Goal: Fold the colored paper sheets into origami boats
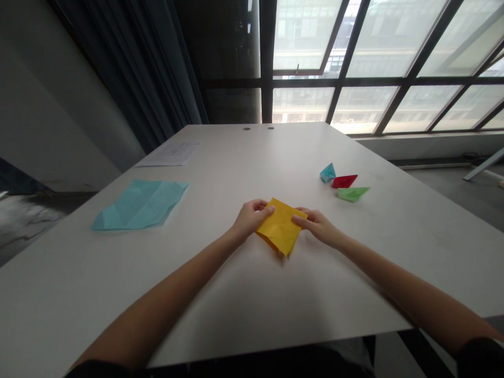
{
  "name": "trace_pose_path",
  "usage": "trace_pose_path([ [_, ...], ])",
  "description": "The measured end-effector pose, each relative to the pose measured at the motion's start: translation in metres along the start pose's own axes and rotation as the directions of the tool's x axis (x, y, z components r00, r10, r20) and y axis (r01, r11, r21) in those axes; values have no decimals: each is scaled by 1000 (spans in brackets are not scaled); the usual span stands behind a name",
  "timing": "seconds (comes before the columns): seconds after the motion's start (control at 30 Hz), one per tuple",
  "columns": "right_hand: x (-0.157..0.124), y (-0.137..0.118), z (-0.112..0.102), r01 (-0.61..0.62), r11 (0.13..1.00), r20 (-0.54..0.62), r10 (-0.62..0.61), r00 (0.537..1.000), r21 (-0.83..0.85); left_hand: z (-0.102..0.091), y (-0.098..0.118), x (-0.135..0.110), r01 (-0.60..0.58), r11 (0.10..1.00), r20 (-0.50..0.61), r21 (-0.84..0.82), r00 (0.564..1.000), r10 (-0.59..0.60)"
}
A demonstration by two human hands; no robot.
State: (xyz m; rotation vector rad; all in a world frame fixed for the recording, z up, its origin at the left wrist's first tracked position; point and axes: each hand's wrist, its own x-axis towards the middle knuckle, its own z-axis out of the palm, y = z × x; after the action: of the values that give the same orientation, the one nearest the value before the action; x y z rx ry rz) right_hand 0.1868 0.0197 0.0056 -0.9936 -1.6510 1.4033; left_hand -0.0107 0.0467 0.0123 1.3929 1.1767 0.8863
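A folded sheet of yellow origami paper (280, 223) is held up just over the table, squarish and turned cornerwise, its layers parting along the lower edges. My left hand (252, 218) pinches its left corner, thumb on top and fingers behind. On the right corner, my right hand (315, 224) grips the paper the same way, thumb across the front. The fingers behind the paper are partly hidden. Creases run over the yellow face.
Folded paper pieces in blue (327, 173), red (344, 181) and green (353, 193) lie right of my hands. A creased light-blue sheet (142, 205) rests at left, with a printed white paper (169, 154) beyond it. The white table (252, 173) reaches toward the windows.
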Motion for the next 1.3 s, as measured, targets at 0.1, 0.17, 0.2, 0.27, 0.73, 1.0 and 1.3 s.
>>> trace_pose_path([
  [0.1, 2, 5, 0, -80, 984, -41, 88, 995, 161, -1, 4, -3, 161, 974, 167, -157, 977, -135],
  [0.17, 2, 7, -2, -120, 960, -46, 136, 990, 253, -3, 7, -4, 241, 950, 237, -197, 952, -193],
  [0.2, 3, 7, -3, -137, 949, -40, 155, 987, 285, -4, 7, -5, 267, 939, 263, -216, 942, -207],
  [0.27, 3, 7, -4, -167, 930, -26, 185, 982, 327, -6, 6, -4, 294, 923, 297, -248, 930, -216],
  [0.73, 3, 5, -4, -239, 899, -7, 259, 966, 367, -12, 2, -1, 364, 925, 396, -112, 870, -294],
  [1.0, 3, 4, 0, -254, 903, -4, 272, 962, 347, -6, -1, -4, 341, 913, 382, -225, 893, -239],
  [1.3, 2, 4, -8, 19, 998, -98, -25, 995, -60, -2, 6, -1, 292, 844, 146, -451, 956, -253],
])
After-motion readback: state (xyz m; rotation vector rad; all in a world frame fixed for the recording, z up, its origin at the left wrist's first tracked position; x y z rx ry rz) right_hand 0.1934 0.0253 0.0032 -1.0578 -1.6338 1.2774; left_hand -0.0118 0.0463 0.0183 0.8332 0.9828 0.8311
